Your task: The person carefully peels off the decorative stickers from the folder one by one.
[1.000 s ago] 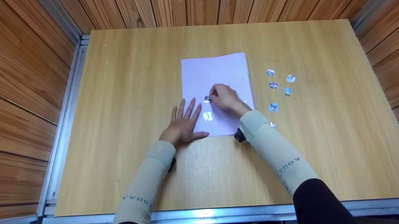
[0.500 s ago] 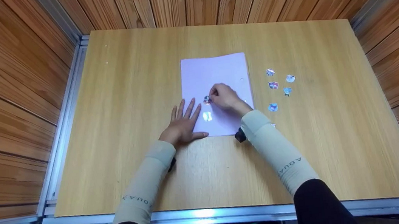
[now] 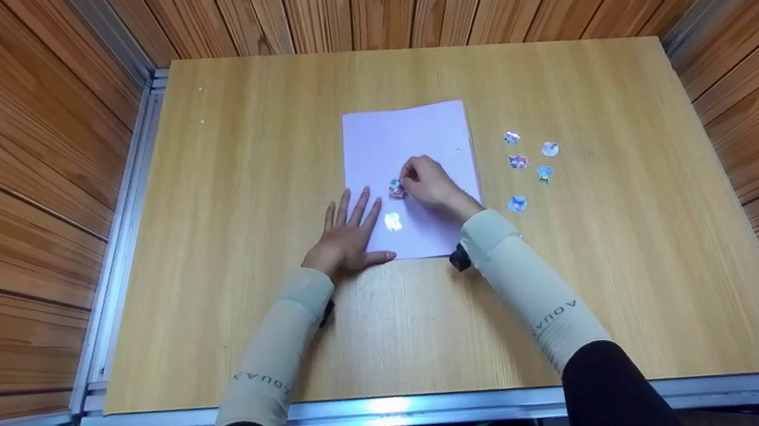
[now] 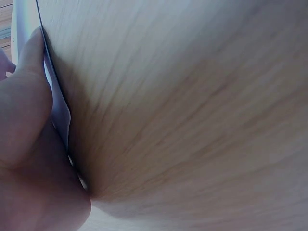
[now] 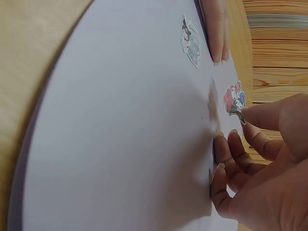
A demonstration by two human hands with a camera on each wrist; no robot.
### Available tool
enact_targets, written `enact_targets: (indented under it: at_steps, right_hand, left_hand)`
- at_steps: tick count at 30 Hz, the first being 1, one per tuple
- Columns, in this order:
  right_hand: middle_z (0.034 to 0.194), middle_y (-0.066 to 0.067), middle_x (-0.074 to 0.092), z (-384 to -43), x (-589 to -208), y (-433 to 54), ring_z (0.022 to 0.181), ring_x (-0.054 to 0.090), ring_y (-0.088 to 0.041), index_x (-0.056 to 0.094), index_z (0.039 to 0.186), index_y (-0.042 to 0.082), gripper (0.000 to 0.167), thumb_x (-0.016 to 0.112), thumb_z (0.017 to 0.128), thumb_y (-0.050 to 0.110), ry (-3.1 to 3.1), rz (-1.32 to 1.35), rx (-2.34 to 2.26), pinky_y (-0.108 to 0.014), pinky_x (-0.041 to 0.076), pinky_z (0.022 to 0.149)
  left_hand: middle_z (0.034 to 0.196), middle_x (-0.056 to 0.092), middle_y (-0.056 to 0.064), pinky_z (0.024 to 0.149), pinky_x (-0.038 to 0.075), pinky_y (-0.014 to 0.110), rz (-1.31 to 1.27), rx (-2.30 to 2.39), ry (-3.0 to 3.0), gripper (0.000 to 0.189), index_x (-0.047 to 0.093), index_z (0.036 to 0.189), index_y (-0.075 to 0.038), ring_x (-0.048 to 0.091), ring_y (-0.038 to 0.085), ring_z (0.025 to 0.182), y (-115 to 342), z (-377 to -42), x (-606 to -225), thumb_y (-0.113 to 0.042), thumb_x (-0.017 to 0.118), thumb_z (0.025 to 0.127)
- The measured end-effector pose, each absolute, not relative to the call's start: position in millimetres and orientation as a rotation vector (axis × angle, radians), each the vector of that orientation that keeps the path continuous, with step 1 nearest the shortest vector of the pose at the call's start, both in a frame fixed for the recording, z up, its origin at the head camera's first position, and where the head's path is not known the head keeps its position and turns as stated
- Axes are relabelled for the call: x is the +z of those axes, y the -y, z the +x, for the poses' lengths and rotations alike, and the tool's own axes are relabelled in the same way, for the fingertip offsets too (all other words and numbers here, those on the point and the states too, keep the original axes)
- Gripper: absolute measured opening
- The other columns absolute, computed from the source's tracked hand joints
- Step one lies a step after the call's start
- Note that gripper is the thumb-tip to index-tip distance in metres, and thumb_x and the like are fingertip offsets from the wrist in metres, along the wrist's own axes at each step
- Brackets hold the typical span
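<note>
Between thumb and index finger, my right hand (image 3: 430, 181) pinches a small sticker (image 5: 234, 97) with red, white and blue cartoon figures. It is over the lilac booklet (image 3: 405, 130); in the right wrist view its edge looks lifted, and I cannot tell whether any part touches the page. The other right fingers curl down against the page. My left hand (image 3: 347, 241) lies with spread fingers on the booklet's lower left corner, thumb along the bottom edge. Another cartoon sticker (image 5: 191, 41) lies flat on the page, shiny in the head view, nearer the person.
Right of the booklet, several loose stickers lie on the wooden table, among them a blue one (image 3: 517, 204) and a reddish one (image 3: 518, 162). Wood-panelled walls (image 3: 6, 179) stand around the table, and a metal rail (image 3: 389, 409) runs along its front edge.
The pinched sticker has turned and shifted slightly right, its coloured face now plainer to see. My right hand has moved a little with it; the left hand stays in place.
</note>
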State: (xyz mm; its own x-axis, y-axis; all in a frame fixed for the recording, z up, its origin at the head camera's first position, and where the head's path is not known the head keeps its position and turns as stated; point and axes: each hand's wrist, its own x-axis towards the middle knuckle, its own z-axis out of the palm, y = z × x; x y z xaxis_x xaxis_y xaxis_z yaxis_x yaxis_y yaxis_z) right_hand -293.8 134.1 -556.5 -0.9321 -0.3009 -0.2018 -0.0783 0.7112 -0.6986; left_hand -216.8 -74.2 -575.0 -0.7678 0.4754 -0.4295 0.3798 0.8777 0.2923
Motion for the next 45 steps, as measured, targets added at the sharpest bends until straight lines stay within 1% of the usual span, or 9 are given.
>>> enact_targets:
  at_steps: [4,11,16,23,26,32,35,42,45]
  right_hand:
    - [0.110,-0.019,0.060,-291,-553,-137,0.104,0.056,-0.032,0.063,0.110,-0.006,0.017,0.055,0.101,0.007,-2.602,-0.292,-1.047,-0.044,0.047,0.098]
    - [0.112,-0.021,0.062,-284,-539,-145,0.106,0.058,-0.034,0.062,0.111,-0.006,0.017,0.056,0.101,0.008,-2.561,-0.308,-1.070,-0.045,0.046,0.099]
    - [0.115,-0.019,0.061,-275,-531,-158,0.107,0.059,-0.032,0.060,0.113,-0.003,0.018,0.057,0.102,0.011,-2.513,-0.266,-1.086,-0.044,0.047,0.098]
    - [0.116,-0.016,0.060,-260,-519,-177,0.105,0.059,-0.029,0.059,0.114,0.000,0.018,0.059,0.103,0.014,-2.471,-0.268,-1.151,-0.039,0.048,0.091]
    - [0.117,-0.016,0.059,-253,-513,-185,0.106,0.059,-0.030,0.059,0.113,-0.001,0.018,0.059,0.102,0.014,-2.466,-0.276,-1.166,-0.038,0.048,0.087]
    - [0.116,-0.015,0.059,-238,-506,-201,0.111,0.058,-0.032,0.060,0.112,0.000,0.018,0.061,0.102,0.014,-2.482,-0.259,-1.159,-0.041,0.049,0.087]
    - [0.116,-0.017,0.060,-230,-505,-209,0.110,0.060,-0.033,0.060,0.112,-0.002,0.018,0.062,0.101,0.012,-2.491,-0.261,-1.158,-0.041,0.050,0.087]
    - [0.113,-0.015,0.062,-208,-506,-228,0.103,0.062,-0.030,0.059,0.112,0.000,0.017,0.062,0.101,0.013,-2.481,-0.266,-1.174,-0.035,0.051,0.078]
    - [0.112,-0.014,0.063,-198,-507,-237,0.101,0.062,-0.028,0.059,0.111,0.001,0.016,0.062,0.101,0.012,-2.475,-0.264,-1.175,-0.034,0.052,0.076]
  left_hand:
    - [0.170,-0.021,0.008,0.122,-0.009,0.061,0.617,0.261,-2.543,0.108,-0.007,0.165,-0.021,-0.023,0.040,0.153,74,-216,-575,-0.078,0.048,0.092]
    - [0.171,-0.019,0.009,0.123,-0.008,0.060,0.628,0.270,-2.548,0.106,-0.005,0.165,-0.019,-0.021,0.041,0.154,76,-216,-574,-0.075,0.048,0.094]
    - [0.171,-0.019,0.008,0.123,-0.009,0.060,0.620,0.269,-2.550,0.106,-0.005,0.165,-0.020,-0.022,0.040,0.154,75,-216,-574,-0.076,0.048,0.093]
    - [0.171,-0.020,0.008,0.122,-0.008,0.061,0.624,0.280,-2.555,0.105,-0.005,0.166,-0.021,-0.021,0.042,0.153,76,-214,-574,-0.076,0.048,0.093]
    - [0.171,-0.019,0.009,0.122,-0.008,0.061,0.636,0.301,-2.557,0.105,-0.004,0.166,-0.020,-0.021,0.042,0.154,76,-214,-574,-0.074,0.049,0.094]
    - [0.171,-0.019,0.010,0.122,-0.008,0.062,0.644,0.315,-2.556,0.106,-0.004,0.166,-0.019,-0.020,0.043,0.154,76,-216,-572,-0.073,0.052,0.094]
    - [0.171,-0.020,0.010,0.122,-0.009,0.062,0.640,0.340,-2.545,0.106,-0.004,0.166,-0.019,-0.022,0.042,0.153,77,-217,-572,-0.072,0.053,0.093]
    - [0.168,-0.029,0.005,0.118,-0.022,0.058,0.617,0.376,-2.485,0.108,-0.011,0.164,-0.021,-0.034,0.036,0.149,77,-222,-586,-0.071,0.053,0.094]
    - [0.168,-0.028,0.006,0.119,-0.020,0.058,0.626,0.384,-2.493,0.108,-0.010,0.165,-0.020,-0.032,0.037,0.150,77,-221,-584,-0.071,0.053,0.094]
